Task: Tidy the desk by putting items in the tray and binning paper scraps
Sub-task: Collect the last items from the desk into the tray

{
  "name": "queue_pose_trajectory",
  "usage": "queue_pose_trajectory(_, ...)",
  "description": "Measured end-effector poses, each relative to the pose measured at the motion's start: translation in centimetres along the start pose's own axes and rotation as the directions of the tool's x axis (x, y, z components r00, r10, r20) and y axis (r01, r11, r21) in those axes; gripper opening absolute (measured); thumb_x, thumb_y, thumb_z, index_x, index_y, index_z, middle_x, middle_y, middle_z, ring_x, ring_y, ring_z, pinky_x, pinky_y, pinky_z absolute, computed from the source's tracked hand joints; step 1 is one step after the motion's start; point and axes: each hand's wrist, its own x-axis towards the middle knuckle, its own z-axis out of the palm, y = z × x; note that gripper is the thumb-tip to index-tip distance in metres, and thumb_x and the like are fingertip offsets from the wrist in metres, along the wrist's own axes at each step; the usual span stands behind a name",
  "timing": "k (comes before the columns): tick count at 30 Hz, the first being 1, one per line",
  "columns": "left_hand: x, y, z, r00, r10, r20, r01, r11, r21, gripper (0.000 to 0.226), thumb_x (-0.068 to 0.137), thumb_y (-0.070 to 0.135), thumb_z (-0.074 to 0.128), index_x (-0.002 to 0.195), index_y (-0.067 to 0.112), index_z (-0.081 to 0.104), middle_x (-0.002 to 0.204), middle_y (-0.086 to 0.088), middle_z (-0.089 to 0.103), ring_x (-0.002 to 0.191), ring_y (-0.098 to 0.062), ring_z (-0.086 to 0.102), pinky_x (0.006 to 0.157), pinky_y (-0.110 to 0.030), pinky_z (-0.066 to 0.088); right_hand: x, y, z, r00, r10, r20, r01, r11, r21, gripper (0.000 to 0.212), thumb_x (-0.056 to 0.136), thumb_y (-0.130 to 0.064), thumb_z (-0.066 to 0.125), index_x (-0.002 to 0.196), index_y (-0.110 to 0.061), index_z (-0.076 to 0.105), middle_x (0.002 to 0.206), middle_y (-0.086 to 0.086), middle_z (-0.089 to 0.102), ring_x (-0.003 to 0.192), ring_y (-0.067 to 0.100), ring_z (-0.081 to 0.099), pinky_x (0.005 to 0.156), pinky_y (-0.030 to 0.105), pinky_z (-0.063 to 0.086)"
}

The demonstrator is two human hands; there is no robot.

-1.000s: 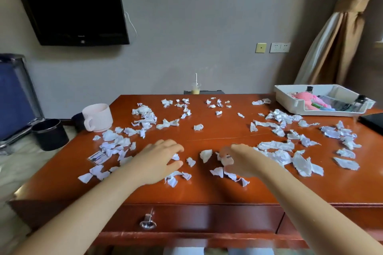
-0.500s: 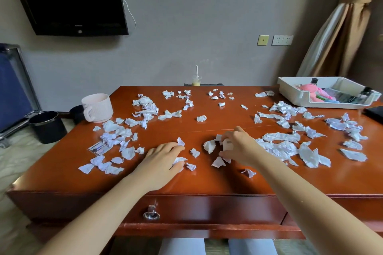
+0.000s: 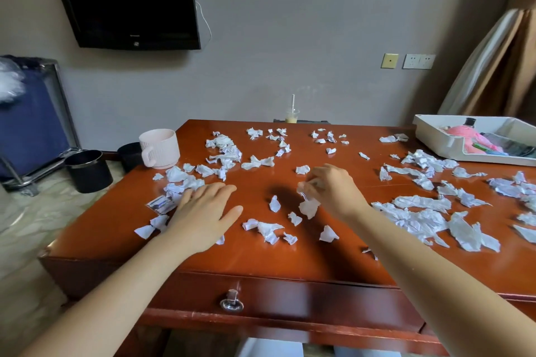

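White paper scraps [image 3: 417, 213] lie scattered over the red-brown desk [image 3: 261, 258]. My right hand [image 3: 333, 191] hovers just above the desk's middle, fingers pinched on a few crumpled paper scraps [image 3: 309, 206] that hang below it. My left hand [image 3: 203, 211] lies flat, palm down, fingers spread, beside a heap of scraps [image 3: 179, 182] at the left. A white tray [image 3: 435, 139] stands at the far right and holds a pink item [image 3: 464, 132] and other things. On the floor to the left stands a black bin [image 3: 88, 169].
A pale pink mug [image 3: 159, 148] stands at the desk's back left corner. A drink cup with a straw [image 3: 292, 114] sits behind the far edge. A drawer with a ring pull [image 3: 231, 303] faces me. A wall screen hangs above, and curtains are at the right.
My right hand has lifted off the desk with scraps pinched in it. My left hand has slid left toward the heap of scraps. The camera has moved closer and tilted.
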Motion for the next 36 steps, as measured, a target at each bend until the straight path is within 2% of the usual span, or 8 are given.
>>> queue_pose_trajectory(4,-0.1,-3.2,0.8,0.961,-0.253,-0.113,0.265,0.959,0.106,0.05,0.1,0.044,0.02,0.146,0.026,0.025,0.154,0.002,0.027,0.143,-0.019,0.019,0.116,-0.045,0.009,1.1,-0.7,1.4,0.999,0.002,-0.046,-0.003,1.0,-0.015,0.034,0.094,-0.035,0.051,0.076,-0.009,0.061,0.081,0.005,0.057,0.068,0.023,0.056,0.06,0.031,0.046)
queue_pose_trajectory(9,0.2,-6.6,1.1,0.89,-0.455,0.018,0.451,0.887,0.102,0.053,0.101,0.03,0.023,0.15,0.014,0.01,0.154,-0.012,0.023,0.139,-0.03,0.027,0.112,-0.046,0.024,1.8,-1.7,2.7,0.996,0.024,-0.091,-0.028,0.999,-0.043,0.037,0.096,-0.038,0.045,0.079,-0.008,0.061,0.082,0.005,0.061,0.07,0.026,0.06,0.062,0.04,0.055)
queue_pose_trajectory(18,2.2,-9.8,0.6,0.913,-0.404,0.051,0.406,0.913,-0.044,0.042,0.095,0.023,0.049,0.131,0.004,0.04,0.128,-0.016,0.052,0.117,-0.032,0.05,0.096,-0.039,0.04,2.6,-2.1,3.3,0.996,0.083,-0.019,-0.082,0.996,0.042,0.028,0.093,-0.03,0.056,0.093,-0.005,0.068,0.093,0.011,0.067,0.079,0.025,0.063,0.067,0.032,0.053)
queue_pose_trajectory(23,2.5,-9.8,-0.2,0.898,-0.437,0.057,0.439,0.874,-0.208,0.045,0.088,0.022,0.063,0.124,0.001,0.049,0.124,-0.018,0.056,0.113,-0.032,0.053,0.089,-0.036,0.045,2.6,-2.1,2.6,0.997,0.076,-0.006,-0.076,0.993,0.095,0.028,0.089,-0.026,0.062,0.107,-0.005,0.068,0.105,0.009,0.069,0.081,0.015,0.059,0.064,0.016,0.046)
queue_pose_trajectory(26,2.4,-9.2,-0.2,0.907,-0.421,0.0,0.403,0.868,-0.289,0.049,0.086,0.02,0.068,0.127,0.003,0.049,0.127,-0.015,0.054,0.113,-0.028,0.052,0.084,-0.034,0.047,2.4,-1.8,2.3,0.996,0.085,0.011,-0.086,0.989,0.117,0.031,0.086,-0.022,0.066,0.114,-0.008,0.065,0.112,0.009,0.067,0.094,0.022,0.064,0.073,0.022,0.052)
queue_pose_trajectory(29,2.3,-8.2,-0.4,0.925,-0.374,-0.071,0.333,0.885,-0.326,0.036,0.088,0.013,0.064,0.121,0.005,0.053,0.115,-0.015,0.06,0.09,-0.022,0.055,0.064,-0.025,0.046,1.9,-1.2,1.7,0.995,0.102,0.019,-0.103,0.984,0.146,0.036,0.086,-0.02,0.066,0.12,-0.012,0.061,0.12,0.006,0.064,0.104,0.023,0.062,0.084,0.028,0.054)
queue_pose_trajectory(34,1.6,-5.0,-2.0,0.928,-0.302,-0.218,0.199,0.897,-0.396,0.04,0.093,0.007,0.055,0.133,0.008,0.051,0.128,-0.015,0.057,0.108,-0.029,0.058,0.088,-0.032,0.05,0.8,-0.6,-0.1,0.992,0.123,0.001,-0.121,0.972,0.2,0.04,0.088,-0.016,0.064,0.126,-0.013,0.056,0.126,0.006,0.06,0.11,0.021,0.059,0.084,0.028,0.053)
queue_pose_trajectory(36,1.6,-3.2,-3.1,0.936,-0.222,-0.275,0.094,0.906,-0.412,0.035,0.094,0.006,0.052,0.129,0.008,0.055,0.129,-0.012,0.057,0.11,-0.022,0.055,0.087,-0.028,0.046,0.6,-0.3,-1.2,0.991,0.135,-0.016,-0.129,0.968,0.216,0.04,0.088,-0.015,0.063,0.127,-0.013,0.054,0.129,0.007,0.058,0.111,0.022,0.058,0.079,0.023,0.051)
